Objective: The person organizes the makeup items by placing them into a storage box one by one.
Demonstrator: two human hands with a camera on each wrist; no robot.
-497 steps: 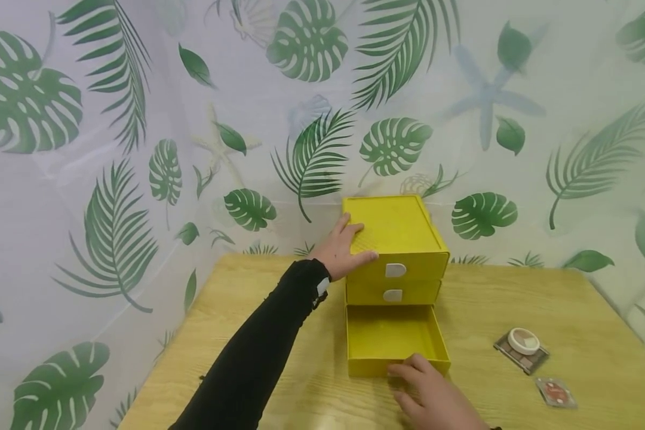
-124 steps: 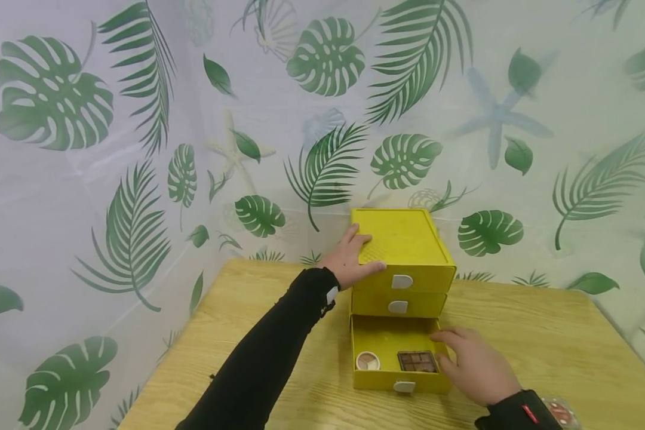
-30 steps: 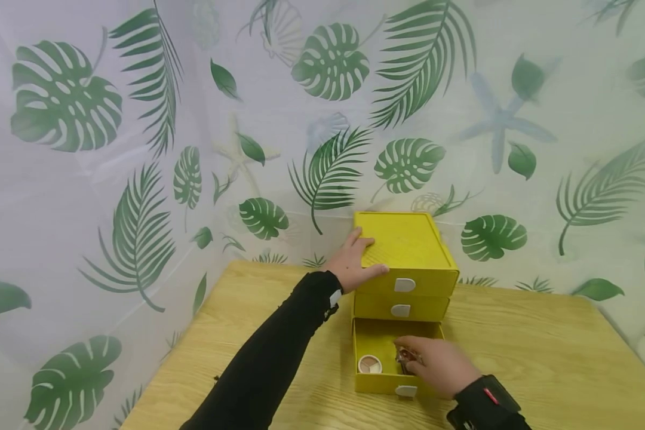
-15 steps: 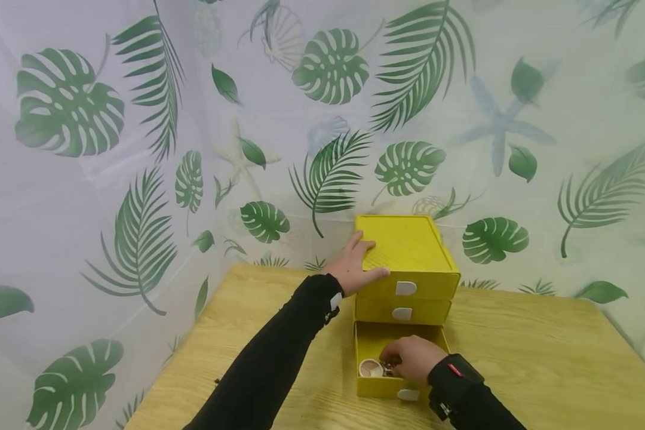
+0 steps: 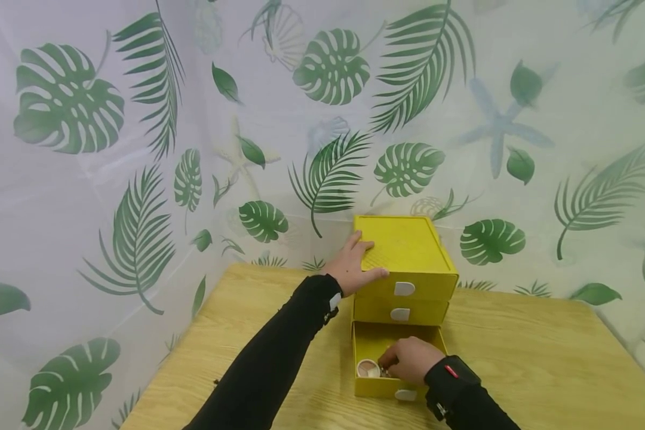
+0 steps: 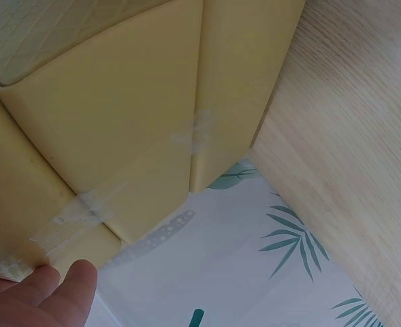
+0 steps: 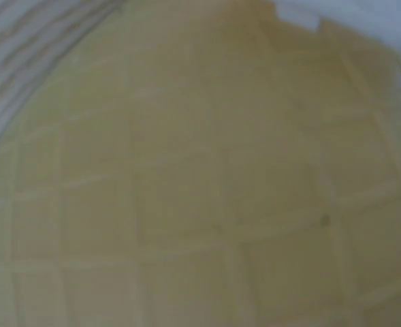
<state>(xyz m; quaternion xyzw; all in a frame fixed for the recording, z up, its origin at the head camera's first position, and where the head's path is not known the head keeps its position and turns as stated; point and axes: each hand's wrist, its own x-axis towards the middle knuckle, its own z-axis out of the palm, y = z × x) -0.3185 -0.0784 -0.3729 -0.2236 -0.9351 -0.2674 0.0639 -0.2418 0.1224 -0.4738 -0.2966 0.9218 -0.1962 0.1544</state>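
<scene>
A yellow three-drawer box [image 5: 403, 242] stands on the table, its bottom drawer [image 5: 373, 389] pulled out. My left hand [image 5: 350, 266] lies with spread fingers on the box's top left edge; the left wrist view shows fingertips [image 6: 77, 289] against the yellow side. Inside the drawer, my right hand [image 5: 411, 360] pinches a small clear makeup case [image 5: 385, 372], mostly hidden by bent fingers. Just left of it lies a round three-colour makeup compact [image 5: 368, 368]. The right hand covers the spot where the dark eyeshadow palette was. Only a blurred yellow gridded surface [image 7: 173, 204] fills most of the right wrist view.
The wooden table [image 5: 521, 352] extends on both sides of the box. A leaf-printed sheet [image 5: 322, 119] hangs behind it. The upper two drawers, with white pull tabs [image 5: 405, 289], are closed.
Earlier the drawer held nothing; the round compact and dark palette came in. My right hand then brought the clear case from the table into the drawer and moved left. The left hand stayed put.
</scene>
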